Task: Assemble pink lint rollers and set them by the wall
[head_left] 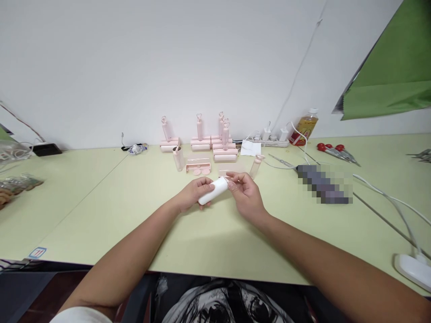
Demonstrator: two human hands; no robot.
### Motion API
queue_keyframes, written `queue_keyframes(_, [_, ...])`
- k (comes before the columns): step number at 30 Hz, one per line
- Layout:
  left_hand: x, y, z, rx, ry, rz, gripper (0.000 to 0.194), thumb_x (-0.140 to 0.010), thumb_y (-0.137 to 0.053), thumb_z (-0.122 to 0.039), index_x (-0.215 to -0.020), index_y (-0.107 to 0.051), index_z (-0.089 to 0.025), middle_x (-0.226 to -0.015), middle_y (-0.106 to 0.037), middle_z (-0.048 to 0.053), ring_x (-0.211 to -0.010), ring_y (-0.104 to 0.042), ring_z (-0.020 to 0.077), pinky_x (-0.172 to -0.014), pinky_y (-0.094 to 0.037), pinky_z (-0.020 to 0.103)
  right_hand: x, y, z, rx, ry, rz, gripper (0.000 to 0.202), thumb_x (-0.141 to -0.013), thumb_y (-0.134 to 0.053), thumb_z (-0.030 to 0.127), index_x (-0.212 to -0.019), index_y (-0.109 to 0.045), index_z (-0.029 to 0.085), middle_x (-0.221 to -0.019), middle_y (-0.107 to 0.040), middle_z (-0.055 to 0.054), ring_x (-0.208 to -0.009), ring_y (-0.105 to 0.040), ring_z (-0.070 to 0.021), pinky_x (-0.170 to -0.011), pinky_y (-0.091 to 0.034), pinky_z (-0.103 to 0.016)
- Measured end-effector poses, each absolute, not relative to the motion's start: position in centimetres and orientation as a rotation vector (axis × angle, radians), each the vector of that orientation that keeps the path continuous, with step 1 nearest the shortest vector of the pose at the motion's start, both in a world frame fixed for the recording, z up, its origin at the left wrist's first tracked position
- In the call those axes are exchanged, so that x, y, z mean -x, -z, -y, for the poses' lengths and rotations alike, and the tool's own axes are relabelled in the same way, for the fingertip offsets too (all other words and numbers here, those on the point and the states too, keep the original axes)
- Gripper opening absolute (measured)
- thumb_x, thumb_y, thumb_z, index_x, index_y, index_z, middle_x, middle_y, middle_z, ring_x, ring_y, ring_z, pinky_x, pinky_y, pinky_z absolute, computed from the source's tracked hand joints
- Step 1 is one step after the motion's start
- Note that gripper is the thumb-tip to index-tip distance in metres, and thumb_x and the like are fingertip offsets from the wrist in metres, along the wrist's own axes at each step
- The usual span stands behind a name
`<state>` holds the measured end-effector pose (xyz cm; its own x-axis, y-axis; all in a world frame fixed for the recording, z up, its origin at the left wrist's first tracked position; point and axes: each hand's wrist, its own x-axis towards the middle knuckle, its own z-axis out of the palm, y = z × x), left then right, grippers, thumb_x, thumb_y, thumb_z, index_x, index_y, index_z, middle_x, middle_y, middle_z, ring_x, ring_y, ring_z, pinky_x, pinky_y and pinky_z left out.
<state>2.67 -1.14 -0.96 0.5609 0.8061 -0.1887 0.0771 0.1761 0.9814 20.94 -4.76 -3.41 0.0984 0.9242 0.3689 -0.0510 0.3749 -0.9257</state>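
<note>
My left hand (195, 194) is wrapped round a white lint-roller refill roll (213, 190), which tilts up to the right just above the table. My right hand (247, 193) is closed, thumb and fingers pinching at the roll's upper right end; exactly what lies between those fingertips is hidden. Beyond the hands stands an open pink cylinder (178, 159). Beside it lie a pink open frame part (198, 168) and small pink discs (201, 172). To the right of my right hand, a pale pink handle (256, 166) with a looped top stands on the table.
Several pink lint rollers (225, 151) line the wall. Farther right are a power strip (278, 143), a bottle of amber drink (304, 128), red-handled tools (336, 150), a screwdriver-like tool (282, 161) and a blurred dark object (323, 186). White cables (384, 193) cross the right side.
</note>
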Motion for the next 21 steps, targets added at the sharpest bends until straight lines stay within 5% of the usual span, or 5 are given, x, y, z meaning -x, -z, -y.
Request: queue_keyframes(21, [-2.63, 1.1, 1.75, -1.506, -0.612, -0.753, 0.045, -0.077, -0.066, -0.051, -0.099, -0.053, -0.015, -0.08, -0.057, 0.003, -0.056, -0.059, 0.0112, -0.046, -0.045, 0.022, -20.91, 3.85, 5.06, 0.853, -0.915, 1.388, 0.022, -0.089, -0.058, 0.041, -0.084, -0.048, 0.022, -0.126, -0.063, -0.013, -0.124, -0.054, -0.0234, -0.103, -0.039, -0.043])
